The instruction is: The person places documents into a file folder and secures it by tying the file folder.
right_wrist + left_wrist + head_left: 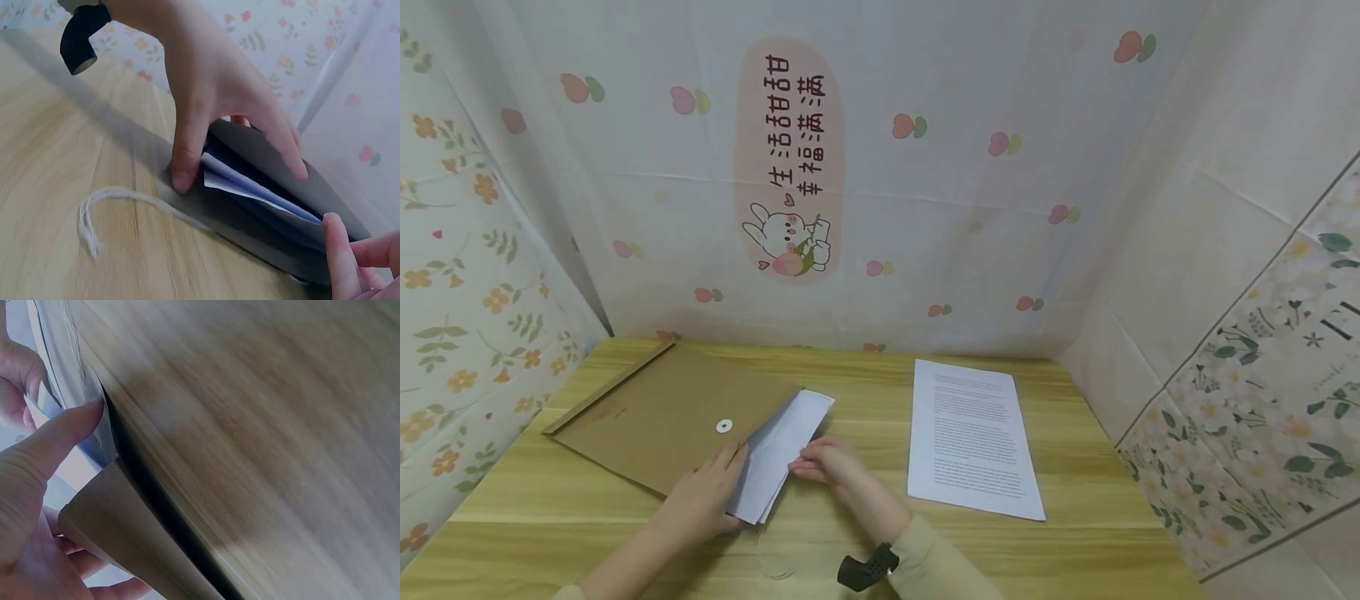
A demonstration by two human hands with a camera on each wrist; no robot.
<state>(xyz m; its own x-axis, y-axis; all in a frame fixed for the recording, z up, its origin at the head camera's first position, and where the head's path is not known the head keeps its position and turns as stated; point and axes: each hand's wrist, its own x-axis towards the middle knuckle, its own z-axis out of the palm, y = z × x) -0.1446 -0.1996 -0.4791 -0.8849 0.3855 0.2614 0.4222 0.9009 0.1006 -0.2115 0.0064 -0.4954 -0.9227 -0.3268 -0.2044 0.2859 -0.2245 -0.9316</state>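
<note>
One gaping brown envelope [655, 412]

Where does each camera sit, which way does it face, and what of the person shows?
Head: on the head, facing forward and down at table, envelope and printed sheet; both hands and forearms show.
Left wrist: on that wrist, angled down at the envelope's open end and table; left hand large, right hand partly, upper left.
Right wrist: on that wrist, facing across the table into the open end; left hand large, right hand's fingers at lower right.
Shared: both wrist views show papers and cord.
</note>
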